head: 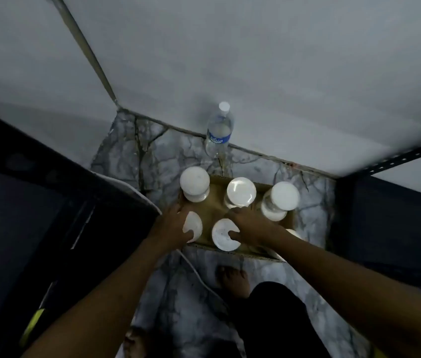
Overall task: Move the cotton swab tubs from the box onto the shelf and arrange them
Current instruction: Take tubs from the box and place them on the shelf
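A shallow cardboard box stands on a floor with a grey marble pattern, near the corner of two pale walls. Inside the box there are several cotton swab tubs, all upright and seen from above. Each tub is a clear round container with a flat white lid, and a white mass shows through the clear wall below the lid.

Three tubs stand in the far row: the far left tub, the far middle tub, whose lid reflects the light, and the far right tub. In the near row, the near left tub is partly covered by the left hand. The fingers of this hand curl around the tub and the thumb lies on the near edge of the lid, so the hand grips it. The right hand grips the near middle tub in the same way, with the thumb on the lid and the fingers on the far side. One more tub is only just visible behind the right forearm.

A clear water bottle with a blue label and a white cap stands against the wall, behind the box and apart from it. A dark metal shelf frame with holes is at the right, and a dark blurred shelf at the left. A bare foot rests on the floor just in front of the box.
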Action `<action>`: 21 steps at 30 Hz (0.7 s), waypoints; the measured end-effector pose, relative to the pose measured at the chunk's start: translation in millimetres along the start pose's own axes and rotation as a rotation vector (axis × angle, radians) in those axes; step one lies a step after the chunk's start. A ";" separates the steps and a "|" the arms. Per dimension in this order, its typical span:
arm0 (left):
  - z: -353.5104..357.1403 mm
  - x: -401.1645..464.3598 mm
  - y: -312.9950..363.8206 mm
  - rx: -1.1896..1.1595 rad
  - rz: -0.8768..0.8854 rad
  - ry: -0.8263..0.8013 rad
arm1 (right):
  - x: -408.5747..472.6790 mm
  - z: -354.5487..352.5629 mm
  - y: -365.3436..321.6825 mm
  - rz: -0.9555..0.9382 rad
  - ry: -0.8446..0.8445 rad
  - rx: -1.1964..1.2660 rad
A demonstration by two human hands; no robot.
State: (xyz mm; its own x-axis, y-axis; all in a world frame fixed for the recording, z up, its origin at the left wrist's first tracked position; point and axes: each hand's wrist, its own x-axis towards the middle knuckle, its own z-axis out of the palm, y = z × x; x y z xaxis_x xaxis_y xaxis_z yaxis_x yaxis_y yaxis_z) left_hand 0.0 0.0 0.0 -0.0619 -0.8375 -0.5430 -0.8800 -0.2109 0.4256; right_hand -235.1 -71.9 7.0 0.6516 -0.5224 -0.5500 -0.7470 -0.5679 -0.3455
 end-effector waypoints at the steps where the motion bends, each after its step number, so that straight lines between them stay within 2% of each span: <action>1: 8.9 4.7 -5.3 0.044 0.015 0.019 | 5.5 8.4 2.3 -0.011 0.005 -0.009; 4: 37.1 17.1 -16.6 0.149 0.055 0.113 | 17.6 33.1 8.2 -0.052 0.032 -0.018; 10: 82.9 29.7 -27.1 0.085 0.123 0.316 | 25.5 71.2 13.9 -0.103 0.133 -0.040; 16: 83.5 20.7 -27.5 0.046 0.078 0.313 | 31.1 76.5 14.1 -0.129 0.196 -0.060; 21: 63.5 -20.3 -10.6 -0.039 0.014 0.399 | 19.8 58.1 10.1 -0.134 0.263 -0.017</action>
State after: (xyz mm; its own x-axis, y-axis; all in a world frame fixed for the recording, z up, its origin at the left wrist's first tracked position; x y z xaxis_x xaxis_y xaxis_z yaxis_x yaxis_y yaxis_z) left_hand -19.3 51.3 -39.4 0.1211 -0.9688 -0.2162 -0.8612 -0.2109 0.4625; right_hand -237.4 -51.0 -51.5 0.7577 -0.5876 -0.2840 -0.6513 -0.6524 -0.3875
